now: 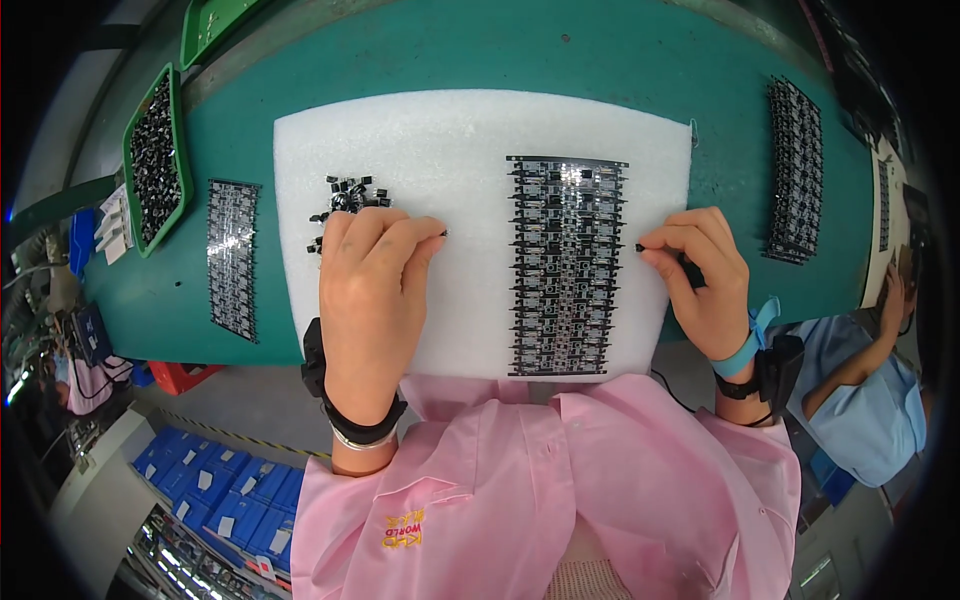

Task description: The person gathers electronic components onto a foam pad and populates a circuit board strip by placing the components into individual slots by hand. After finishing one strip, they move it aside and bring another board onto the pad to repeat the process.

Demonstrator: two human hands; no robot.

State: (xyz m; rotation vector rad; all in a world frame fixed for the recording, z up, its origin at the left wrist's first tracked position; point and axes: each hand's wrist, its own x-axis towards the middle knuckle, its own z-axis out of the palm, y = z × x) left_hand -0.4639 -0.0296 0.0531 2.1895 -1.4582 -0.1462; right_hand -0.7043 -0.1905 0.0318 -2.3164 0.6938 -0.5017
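Note:
A white foam pad (470, 130) lies on the green tabletop. On its right half rests a black circuit board panel (567, 265), with rows of small boards and toothed side edges. A loose pile of small black components (347, 192) sits on the pad's left half. Just below that pile is my left hand (372, 285), thumb and forefinger pinched on a small black component (444, 233). Beyond the panel's right edge, my right hand (700, 275) pinches another small black component (640, 248), apart from the panel. Both parts are too small to make out in detail.
A green tray (183, 170) full of small black components stands at the left. Another board panel (233, 260) lies beside it. Stacked panels (795, 170) are at the right. A co-worker's arm (850, 375) reaches in at far right. Blue boxes (215, 490) are stacked at lower left.

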